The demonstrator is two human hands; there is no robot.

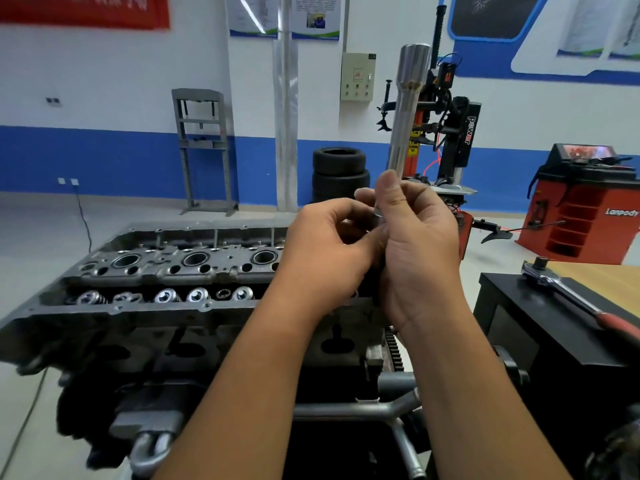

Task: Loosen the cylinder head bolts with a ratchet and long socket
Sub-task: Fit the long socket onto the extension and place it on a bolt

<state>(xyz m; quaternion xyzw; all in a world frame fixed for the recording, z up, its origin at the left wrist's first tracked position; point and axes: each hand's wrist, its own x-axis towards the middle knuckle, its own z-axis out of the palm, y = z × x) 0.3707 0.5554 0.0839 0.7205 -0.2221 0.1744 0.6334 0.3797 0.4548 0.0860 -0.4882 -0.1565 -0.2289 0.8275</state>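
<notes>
I see both forearms raised, left grip [329,244] and right grip [415,244] touching, fingers curled, pinching one long socket [407,112] upright.

Both hands [374,251] and upright long socket [407,112] block the cylinder head's [173,268] right end; its left lies open.

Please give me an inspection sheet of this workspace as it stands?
Surface: black bench at right, wooden top behind.
Job's things: long socket held upright; ratchet lying on the bench; cylinder head uncovered.
Clutter: nothing seen.
Grippers: left hand and right hand both grip the socket's lower end.
Cables: black cord down the wall.
Surroundings: stacked tyres, tyre changer, red balancer.
</notes>
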